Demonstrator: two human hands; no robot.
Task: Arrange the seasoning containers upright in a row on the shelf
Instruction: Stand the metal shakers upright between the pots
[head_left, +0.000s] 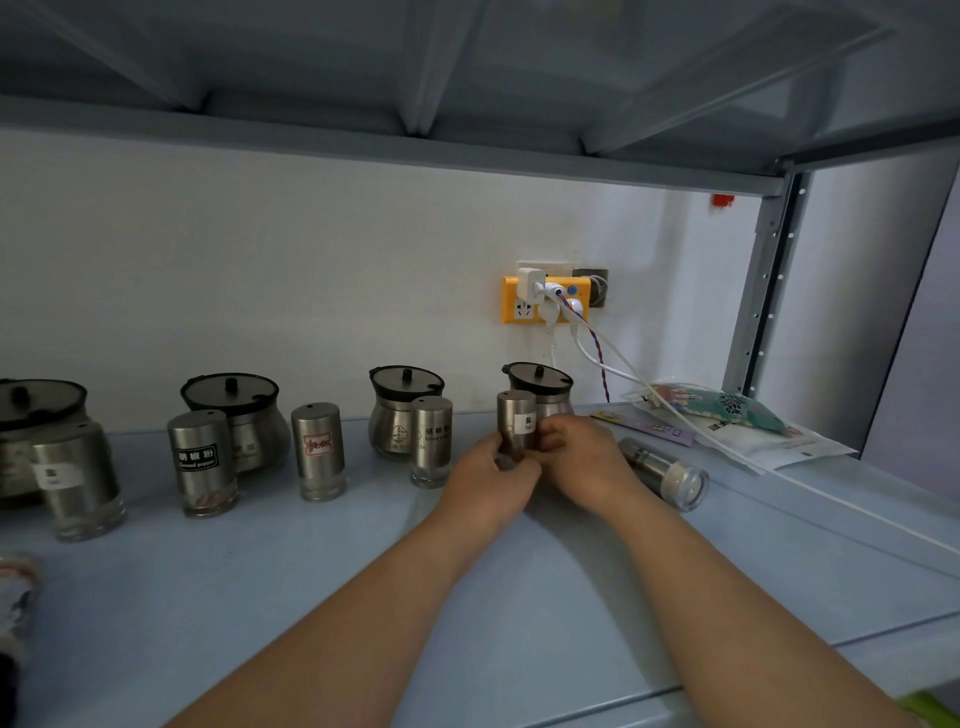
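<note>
Both hands grip one steel salt shaker (516, 422) that stands upright on the pale blue shelf (363, 582); my left hand (491, 483) holds its left side and my right hand (582, 460) its right side. Just right of my right hand another shaker (670, 475) lies on its side. To the left, several steel shakers stand upright in a row: the nearest one (431, 441), a red-labelled one (318, 452), a black-labelled pepper shaker (201, 462) and a white-labelled one (78, 480). Lidded steel pots (402, 405) stand behind them, one (543, 384) right behind the held shaker.
A yellow power socket (545, 301) on the wall trails cables (623, 374) down onto the shelf's right side. Plastic seasoning packets (727, 415) lie in the far right corner by the metal upright (763, 291). Another shelf board (415, 140) hangs low overhead.
</note>
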